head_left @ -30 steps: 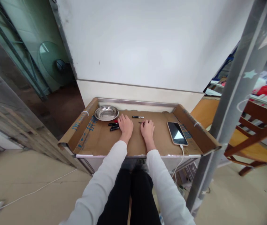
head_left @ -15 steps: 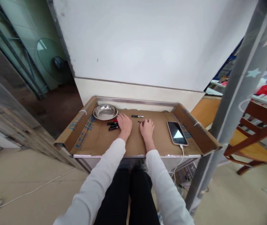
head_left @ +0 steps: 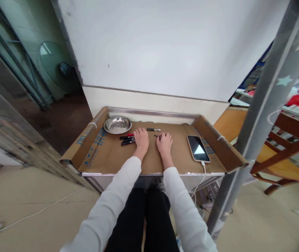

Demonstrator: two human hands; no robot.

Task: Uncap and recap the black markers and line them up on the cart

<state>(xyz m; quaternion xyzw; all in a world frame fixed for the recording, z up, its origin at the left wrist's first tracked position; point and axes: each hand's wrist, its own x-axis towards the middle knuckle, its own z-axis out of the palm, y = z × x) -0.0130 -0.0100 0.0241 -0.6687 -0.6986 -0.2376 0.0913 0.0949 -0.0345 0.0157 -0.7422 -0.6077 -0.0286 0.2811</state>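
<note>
Two bare hands were set palm-down on a cardboard-covered table (head_left: 182, 157), with both forearms clad in white sleeves (head_left: 118, 187). The left hand (head_left: 141, 138) was loosely curled beside a cluster of black pens (head_left: 127, 141), placed at its nine o'clock, their near ends hidden at the fingers; whether any was gripped could not be told. A red pen (head_left: 129, 134) was partly seen just beyond the cluster. The right hand (head_left: 164, 142) was held with fingers bent, and from them, at ten o'clock, a thin dark stub (head_left: 156, 136) was seen to jut; whether it was pinched or merely covered could not be told. A black-and-silver pen (head_left: 154, 130) was left lying at the right hand's eleven o'clock. A metal dish (head_left: 117, 125) was placed at the left hand's ten o'clock, and a phone (head_left: 198, 148), plugged into a white cable (head_left: 204, 171), at the right hand's three o'clock.
</note>
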